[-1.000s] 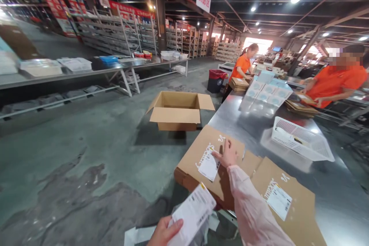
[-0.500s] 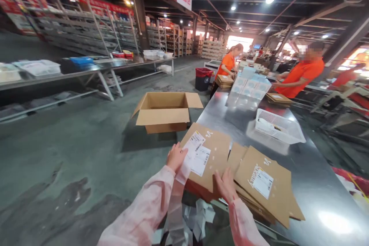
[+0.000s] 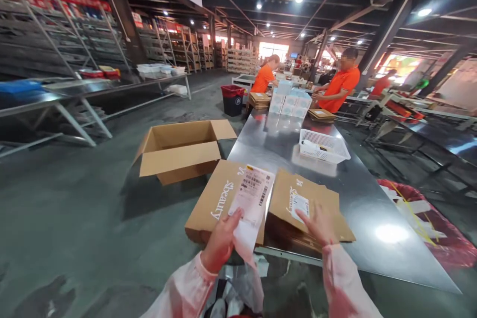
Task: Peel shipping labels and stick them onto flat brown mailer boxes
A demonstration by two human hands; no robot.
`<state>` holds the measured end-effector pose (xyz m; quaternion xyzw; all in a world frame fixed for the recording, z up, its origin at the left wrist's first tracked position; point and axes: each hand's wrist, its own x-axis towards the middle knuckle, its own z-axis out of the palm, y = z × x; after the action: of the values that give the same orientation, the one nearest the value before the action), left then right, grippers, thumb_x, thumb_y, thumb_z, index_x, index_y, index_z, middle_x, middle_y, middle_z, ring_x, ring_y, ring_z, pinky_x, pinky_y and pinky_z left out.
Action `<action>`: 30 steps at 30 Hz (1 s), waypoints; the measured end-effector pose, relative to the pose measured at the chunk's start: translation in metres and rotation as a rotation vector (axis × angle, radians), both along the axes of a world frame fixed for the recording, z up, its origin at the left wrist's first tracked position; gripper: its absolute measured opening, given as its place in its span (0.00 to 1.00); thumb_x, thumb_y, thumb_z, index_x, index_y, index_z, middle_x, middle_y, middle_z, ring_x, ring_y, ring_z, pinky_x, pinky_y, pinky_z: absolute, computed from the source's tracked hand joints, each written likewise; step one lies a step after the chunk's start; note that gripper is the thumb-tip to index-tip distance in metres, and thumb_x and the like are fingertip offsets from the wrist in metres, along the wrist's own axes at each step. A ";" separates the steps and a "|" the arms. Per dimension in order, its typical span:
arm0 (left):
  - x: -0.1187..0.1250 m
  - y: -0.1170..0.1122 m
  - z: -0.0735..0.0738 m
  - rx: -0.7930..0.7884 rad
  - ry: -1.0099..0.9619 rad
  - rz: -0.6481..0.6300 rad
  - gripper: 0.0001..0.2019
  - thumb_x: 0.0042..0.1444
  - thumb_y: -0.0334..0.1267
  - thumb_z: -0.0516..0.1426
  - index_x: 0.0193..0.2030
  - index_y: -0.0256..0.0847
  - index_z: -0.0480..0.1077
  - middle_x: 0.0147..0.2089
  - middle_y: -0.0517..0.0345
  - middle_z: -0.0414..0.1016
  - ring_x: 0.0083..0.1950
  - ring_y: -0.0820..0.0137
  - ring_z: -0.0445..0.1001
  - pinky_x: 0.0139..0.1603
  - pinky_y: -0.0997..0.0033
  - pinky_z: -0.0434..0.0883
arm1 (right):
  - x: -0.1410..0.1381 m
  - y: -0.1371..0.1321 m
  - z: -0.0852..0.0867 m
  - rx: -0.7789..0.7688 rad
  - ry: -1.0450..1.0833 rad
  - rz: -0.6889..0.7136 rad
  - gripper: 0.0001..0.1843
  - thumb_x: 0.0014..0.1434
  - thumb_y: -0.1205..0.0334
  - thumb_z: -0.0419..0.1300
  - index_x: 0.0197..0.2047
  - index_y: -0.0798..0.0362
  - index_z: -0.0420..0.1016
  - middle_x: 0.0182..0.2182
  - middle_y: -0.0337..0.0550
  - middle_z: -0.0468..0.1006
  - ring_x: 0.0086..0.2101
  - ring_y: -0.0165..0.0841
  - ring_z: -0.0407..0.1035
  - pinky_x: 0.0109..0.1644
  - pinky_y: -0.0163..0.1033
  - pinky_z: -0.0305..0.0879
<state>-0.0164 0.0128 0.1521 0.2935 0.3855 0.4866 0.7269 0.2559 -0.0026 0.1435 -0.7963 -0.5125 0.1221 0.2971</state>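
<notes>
My left hand (image 3: 222, 238) is closed on the lower end of a long white printed label sheet (image 3: 251, 198), which lies over a flat brown carton marked "Beauty" (image 3: 214, 198) at the near edge of the steel table (image 3: 357, 194). My right hand (image 3: 317, 226) rests flat, fingers spread, on a second stack of flattened cartons (image 3: 309, 198), just below its small white shipping label (image 3: 299, 206). Both arms wear pale pink sleeves.
An opened brown box (image 3: 181, 151) stands on the floor left of the table. A white basket (image 3: 323, 145) and stacked pale blue boxes (image 3: 290, 102) sit further along the table. Two people in orange shirts (image 3: 341, 87) work at the far end. A red bin (image 3: 233, 99) is nearby.
My view has swung to the right. My left hand has drawn the label sheet down over the left carton. My right hand has moved from that carton's edge onto the right stack.
</notes>
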 end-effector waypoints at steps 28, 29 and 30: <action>-0.040 -0.004 -0.084 0.000 0.477 0.278 0.33 0.36 0.72 0.54 0.20 0.38 0.63 0.18 0.64 0.60 0.22 0.74 0.58 0.24 0.73 0.57 | -0.156 0.101 -0.021 0.070 0.099 0.463 0.09 0.49 0.57 0.61 0.27 0.55 0.77 0.38 0.49 0.76 0.43 0.38 0.70 0.50 0.41 0.65; -0.041 -0.012 -0.093 -0.030 0.460 0.277 0.32 0.38 0.72 0.53 0.21 0.38 0.64 0.19 0.63 0.62 0.23 0.73 0.60 0.25 0.72 0.59 | -0.153 0.119 -0.022 0.067 0.046 0.417 0.09 0.49 0.58 0.61 0.27 0.55 0.77 0.42 0.51 0.74 0.46 0.39 0.68 0.53 0.42 0.62; -0.045 -0.022 -0.104 -0.066 0.442 0.275 0.32 0.40 0.71 0.52 0.22 0.38 0.65 0.20 0.61 0.63 0.25 0.71 0.63 0.27 0.71 0.61 | -0.150 0.136 -0.023 0.054 0.018 0.384 0.10 0.49 0.58 0.62 0.29 0.56 0.78 0.45 0.53 0.72 0.48 0.41 0.67 0.56 0.43 0.60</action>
<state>-0.0611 -0.0094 0.0482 0.3134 0.5869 0.4922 0.5614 0.1059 0.1332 0.1206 -0.6746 -0.6553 0.1697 0.2945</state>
